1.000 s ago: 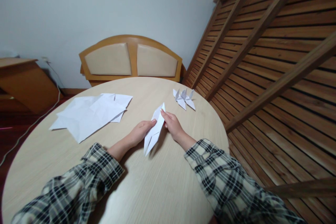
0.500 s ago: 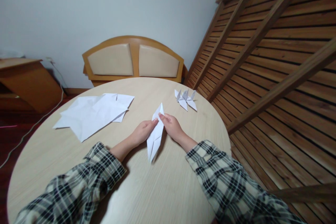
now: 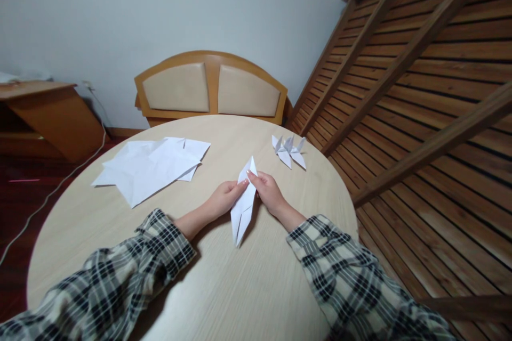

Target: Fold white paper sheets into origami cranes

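A long, diamond-shaped piece of folded white paper (image 3: 245,205) is held between both hands above the round table, its split end pointing toward me. On its left edge my left hand (image 3: 224,200) grips it, thumb on top. From the right side my right hand (image 3: 269,192) pinches it near the upper part, with the thumb on the paper's face. The fingers underneath are mostly hidden. Loose white sheets (image 3: 148,165) overlap on the table to the left. Small folded white paper figures (image 3: 288,152) stand close together at the back right.
The round pale wooden table (image 3: 224,298) spans the view. Behind it is a padded headboard (image 3: 212,85). Slatted wooden boards (image 3: 400,112) lean at the right. A wooden desk (image 3: 52,117) and a cable are at the left.
The whole view has shifted a little, so the table and things on it appear farther right. Both hands keep their hold on the folded paper, with little change in their grip.
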`<state>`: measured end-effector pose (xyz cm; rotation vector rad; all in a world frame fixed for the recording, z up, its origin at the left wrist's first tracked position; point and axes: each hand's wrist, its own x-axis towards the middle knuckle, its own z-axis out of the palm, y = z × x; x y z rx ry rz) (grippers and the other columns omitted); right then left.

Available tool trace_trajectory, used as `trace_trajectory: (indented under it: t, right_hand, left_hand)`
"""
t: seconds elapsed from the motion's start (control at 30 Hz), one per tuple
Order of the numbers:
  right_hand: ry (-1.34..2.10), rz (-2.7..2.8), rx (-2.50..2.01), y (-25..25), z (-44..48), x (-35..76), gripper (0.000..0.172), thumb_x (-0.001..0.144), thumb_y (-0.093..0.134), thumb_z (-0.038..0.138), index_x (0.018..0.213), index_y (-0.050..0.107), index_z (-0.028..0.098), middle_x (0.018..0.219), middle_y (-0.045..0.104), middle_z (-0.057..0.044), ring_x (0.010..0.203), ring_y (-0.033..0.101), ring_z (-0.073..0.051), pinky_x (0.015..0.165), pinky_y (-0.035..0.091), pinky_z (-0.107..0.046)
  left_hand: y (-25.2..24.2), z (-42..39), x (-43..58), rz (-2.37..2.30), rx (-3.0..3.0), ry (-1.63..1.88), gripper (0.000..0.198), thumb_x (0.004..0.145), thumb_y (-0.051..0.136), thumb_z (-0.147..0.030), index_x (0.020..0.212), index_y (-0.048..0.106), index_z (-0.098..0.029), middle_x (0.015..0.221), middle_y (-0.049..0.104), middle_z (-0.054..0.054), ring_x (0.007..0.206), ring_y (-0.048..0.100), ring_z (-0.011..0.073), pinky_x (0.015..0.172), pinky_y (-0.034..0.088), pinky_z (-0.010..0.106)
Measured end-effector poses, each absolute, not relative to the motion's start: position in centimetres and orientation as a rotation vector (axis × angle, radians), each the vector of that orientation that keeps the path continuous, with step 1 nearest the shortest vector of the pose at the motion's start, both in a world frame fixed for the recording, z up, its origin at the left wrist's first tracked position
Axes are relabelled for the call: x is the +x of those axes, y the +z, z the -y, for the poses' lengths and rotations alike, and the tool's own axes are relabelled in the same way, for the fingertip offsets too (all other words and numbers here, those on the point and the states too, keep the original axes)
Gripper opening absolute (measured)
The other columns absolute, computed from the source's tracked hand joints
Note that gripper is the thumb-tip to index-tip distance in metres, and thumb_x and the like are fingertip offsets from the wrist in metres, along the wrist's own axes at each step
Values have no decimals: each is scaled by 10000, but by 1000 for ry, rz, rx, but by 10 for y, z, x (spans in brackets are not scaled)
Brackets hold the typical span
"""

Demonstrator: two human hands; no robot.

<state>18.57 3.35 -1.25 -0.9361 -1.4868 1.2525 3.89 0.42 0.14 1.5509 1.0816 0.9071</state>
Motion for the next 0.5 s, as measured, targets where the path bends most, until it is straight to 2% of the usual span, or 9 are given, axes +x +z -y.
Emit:
trace_trajectory:
  t: [0.27, 0.5]
  right_hand:
    - [1399, 1365, -874, -11, -32, 184, 420, 730, 682, 579, 735, 571, 174, 674, 549, 6, 620, 484, -130, 592, 375, -268]
    - [1395, 1334, -868, -6, -29, 185, 369, 718, 703, 532, 743, 582, 185, 675, 554, 9, 615, 476, -129, 593, 375, -268]
  left_hand:
    - [-3, -6, 39, -1084, 1583, 907, 498, 789, 479, -646, 613, 486, -180, 549, 422, -22, 509, 334, 104, 447, 242, 236]
    - [-3, -6, 40, -1066, 1563, 896, 455, 781, 502, -604, 605, 485, -184, 542, 423, -20, 513, 346, 109, 454, 241, 244]
